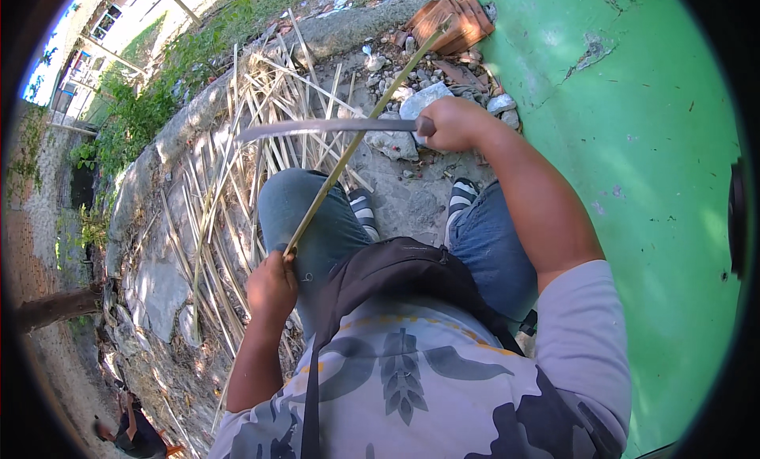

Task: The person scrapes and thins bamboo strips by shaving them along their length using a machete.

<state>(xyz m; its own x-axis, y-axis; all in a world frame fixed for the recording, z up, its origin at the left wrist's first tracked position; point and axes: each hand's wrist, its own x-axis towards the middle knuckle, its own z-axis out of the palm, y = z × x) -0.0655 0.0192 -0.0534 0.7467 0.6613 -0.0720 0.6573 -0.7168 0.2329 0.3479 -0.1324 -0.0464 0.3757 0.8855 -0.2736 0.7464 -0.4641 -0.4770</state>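
Note:
My left hand point(272, 286) is closed around the lower end of a long, thin bamboo strip point(340, 165) beside my left knee. The strip slants up and away to the right, its far end in front of the stacked tiles. In my right hand point(453, 125) is the handle of a machete point(332, 127), its long, slightly curved blade pointing left. The blade lies across the strip in this view; whether the two touch I cannot tell. Many split bamboo strips point(212, 214) lie in a loose pile on the ground to the left of my legs.
Reddish clay tiles point(455, 28) are stacked ahead, near stones and rubble point(396, 142). A smooth green floor point(625, 182) spreads on the right. A low rough kerb point(170, 130) curves behind the pile. Another person point(138, 431) is at the lower left.

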